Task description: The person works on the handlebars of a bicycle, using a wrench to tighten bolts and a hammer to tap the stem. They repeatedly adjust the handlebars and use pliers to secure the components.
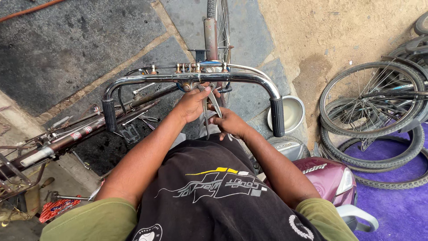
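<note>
A chrome bicycle handlebar (147,79) with black grips runs across the middle, its front wheel (219,27) beyond it. My left hand (192,105) is closed just below the bar's centre, around the upper part of a pair of metal pliers (209,109). The pliers' jaws reach up to the stem clamp (191,83). My right hand (229,121) sits just below and to the right, fingers curled on the pliers' handles. Both forearms stretch out over my black printed shirt.
A dismantled bicycle frame (67,138) lies on the stone floor at left, with small tools near it. A white bowl (289,114) stands by the right grip. Stacked bicycle wheels and tyres (372,107) lie at right, above a purple mat. A maroon scooter (327,176) is at lower right.
</note>
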